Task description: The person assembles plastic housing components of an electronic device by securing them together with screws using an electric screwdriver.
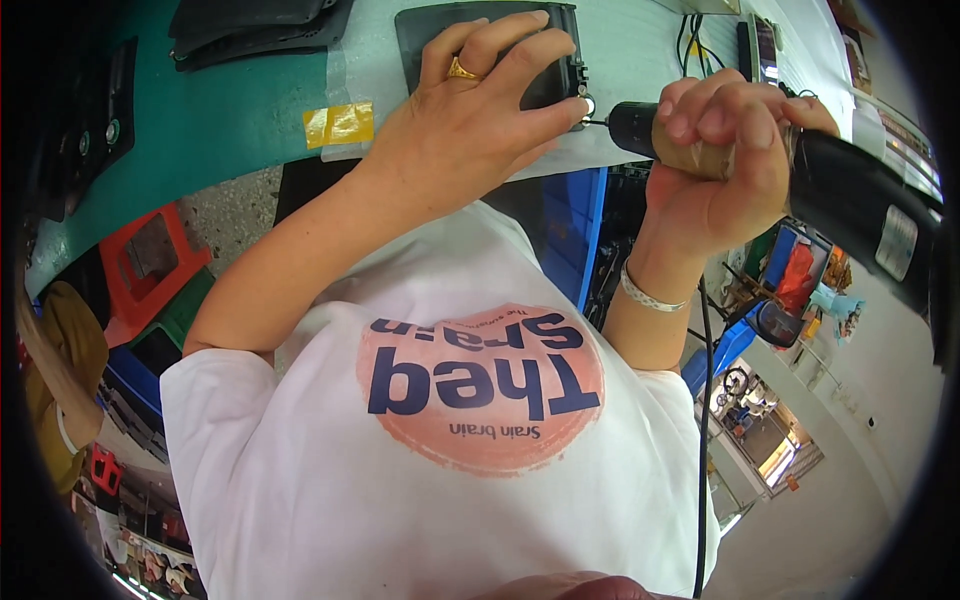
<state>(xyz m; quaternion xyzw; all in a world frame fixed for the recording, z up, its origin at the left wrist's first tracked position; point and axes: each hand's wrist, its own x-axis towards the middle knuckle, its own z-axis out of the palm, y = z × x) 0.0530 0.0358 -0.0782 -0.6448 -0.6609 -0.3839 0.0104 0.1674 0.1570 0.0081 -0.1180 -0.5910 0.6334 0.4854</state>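
Note:
A black plastic panel (548, 82) lies on the worktable, partly covered by my left hand (485, 105). That hand is closed over the panel, its fingers bent across the top and a gold-coloured ring on one of them. The thumb tip rests beside a small round metal part (588, 104) at the panel's right edge. My right hand (725, 150) is wrapped around a black electric screwdriver (632, 128) whose body has brown tape on it. The screwdriver lies sideways, its thin bit pointing left at the small metal part. Whether the bit touches a screw is too small to tell.
More black plastic panels (255, 30) are stacked at the far left, with other dark parts (100, 130) on the green tabletop (230, 110). Yellow tape (338, 125) sticks near the front edge. A red stool (150, 265) stands below; a black cable (706, 420) hangs beside my right arm.

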